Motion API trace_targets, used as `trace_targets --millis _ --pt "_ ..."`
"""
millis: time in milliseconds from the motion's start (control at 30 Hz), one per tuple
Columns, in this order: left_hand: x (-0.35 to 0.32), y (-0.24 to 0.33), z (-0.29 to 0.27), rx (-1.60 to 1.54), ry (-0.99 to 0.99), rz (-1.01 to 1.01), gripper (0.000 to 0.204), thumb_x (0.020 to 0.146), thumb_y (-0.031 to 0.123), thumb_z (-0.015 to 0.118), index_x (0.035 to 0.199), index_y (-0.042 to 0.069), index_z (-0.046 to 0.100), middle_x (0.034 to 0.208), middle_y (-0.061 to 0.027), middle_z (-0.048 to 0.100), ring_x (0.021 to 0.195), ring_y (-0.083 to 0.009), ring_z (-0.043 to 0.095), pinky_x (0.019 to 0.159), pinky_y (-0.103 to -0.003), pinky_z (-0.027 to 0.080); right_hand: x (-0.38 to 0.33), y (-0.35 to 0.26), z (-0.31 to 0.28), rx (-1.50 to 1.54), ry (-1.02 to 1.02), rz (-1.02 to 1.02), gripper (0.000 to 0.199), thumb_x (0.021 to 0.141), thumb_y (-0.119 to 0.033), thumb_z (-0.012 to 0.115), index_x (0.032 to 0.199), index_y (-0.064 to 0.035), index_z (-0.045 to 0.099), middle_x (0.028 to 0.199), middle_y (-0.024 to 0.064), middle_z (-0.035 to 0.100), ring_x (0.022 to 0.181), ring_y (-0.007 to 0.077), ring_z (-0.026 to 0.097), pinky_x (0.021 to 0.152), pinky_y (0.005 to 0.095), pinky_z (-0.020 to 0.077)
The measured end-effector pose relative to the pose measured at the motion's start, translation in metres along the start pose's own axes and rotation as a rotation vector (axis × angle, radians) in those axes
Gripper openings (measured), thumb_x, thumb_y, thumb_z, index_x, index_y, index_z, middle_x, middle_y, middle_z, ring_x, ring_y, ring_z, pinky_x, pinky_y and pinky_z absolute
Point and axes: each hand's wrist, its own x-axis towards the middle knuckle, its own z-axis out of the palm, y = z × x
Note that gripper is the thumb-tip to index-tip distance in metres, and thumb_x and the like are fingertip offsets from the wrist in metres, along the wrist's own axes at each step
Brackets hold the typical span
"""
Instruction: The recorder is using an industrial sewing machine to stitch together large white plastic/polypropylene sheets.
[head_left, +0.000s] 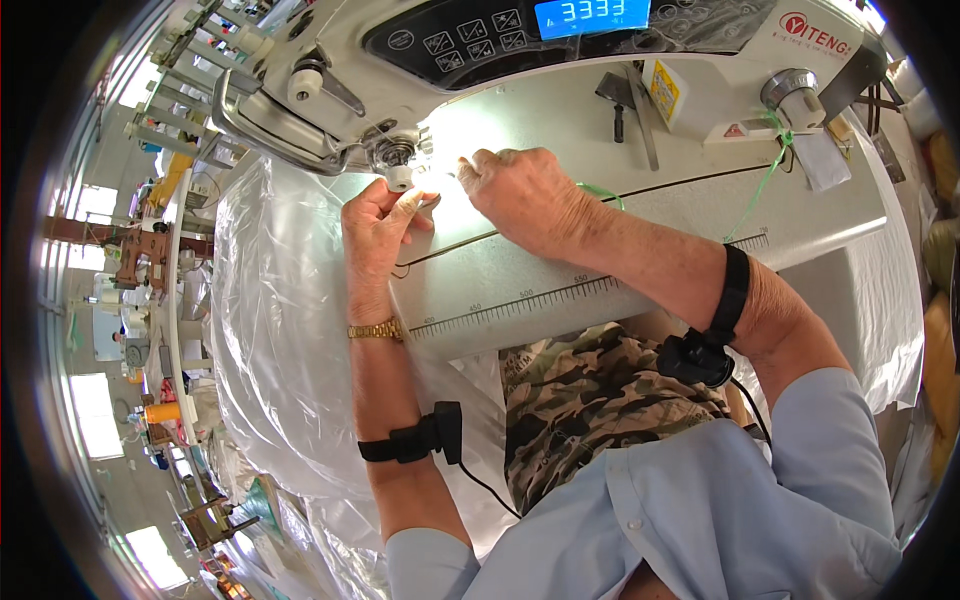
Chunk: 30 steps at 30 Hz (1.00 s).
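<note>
Under the head of the sewing machine (700, 75), the left hand (374, 235) had its thumb and forefinger drawn close together just below a white knob (400, 179); glare hid whether they gripped anything. To its right and a little apart, the right hand (525, 195) curled its fingers inward, and what they held, if anything, could not be told. A gold watch (375, 330) circled the left wrist; black straps (733, 293) wrapped both forearms. Beyond lay the metal bed (480, 270) with its ruler marks, a green cord (762, 185) at right, and clear plastic sheeting (270, 300) at left.
</note>
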Motion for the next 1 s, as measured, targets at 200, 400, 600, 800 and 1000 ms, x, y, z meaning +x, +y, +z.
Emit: trace_targets --millis 200,400,600,800,1000 --pt "0.0 -0.003 -0.003 -0.044 0.01 0.001 0.012 0.085 0.009 0.065 0.077 0.003 0.059 0.081 -0.0082 0.071 0.054 -0.0049 0.057 0.044 -0.017 0.036 0.001 0.017 -0.008 0.023 -0.068 0.231 0.013 0.078 -0.001 0.058 0.089 0.0051 0.058 0.087 0.017 0.064 0.079 0.0275 0.067 0.066 0.0353 0.0545" --pt "-0.002 -0.009 -0.009 0.002 0.161 -0.004 0.005 0.085 0.004 0.064 0.084 0.0 0.064 0.064 0.0024 0.059 0.05 -0.0012 0.043 0.046 -0.016 0.033 0.003 0.028 -0.009 0.057 -0.163 0.411 0.008 0.081 -0.001 0.059 0.089 0.0023 0.06 0.089 0.0155 0.062 0.089 0.0247 0.064 0.078 0.0379 0.052" --pt "0.0 -0.017 -0.009 -0.021 0.199 -0.001 0.013 0.084 0.011 0.069 0.084 -0.002 0.067 0.056 0.0033 0.051 0.046 -0.0009 0.039 0.041 -0.017 0.028 0.003 0.03 -0.002 0.0 -0.121 0.415 0.008 0.085 -0.003 0.058 0.089 0.0018 0.062 0.093 0.0153 0.06 0.091 0.0227 0.061 0.079 0.0377 0.051" --pt "0.005 -0.021 -0.008 -0.017 0.19 -0.011 0.015 0.085 0.011 0.068 0.086 -0.004 0.067 0.057 0.0035 0.053 0.047 0.0003 0.04 0.041 -0.017 0.029 0.004 0.031 0.0 -0.014 -0.132 0.412 0.01 0.085 -0.004 0.057 0.09 0.0023 0.063 0.093 0.015 0.059 0.091 0.0219 0.06 0.08 0.0372 0.0505" --pt "0.002 -0.017 -0.009 -0.057 0.166 0.001 0.015 0.083 0.011 0.069 0.084 -0.004 0.066 0.059 0.0011 0.055 0.049 -0.0016 0.044 0.044 -0.017 0.032 0.005 0.028 -0.01 0.043 -0.165 0.402 0.011 0.084 -0.004 0.057 0.091 0.003 0.062 0.092 0.0158 0.061 0.088 0.0231 0.062 0.079 0.0373 0.0514"
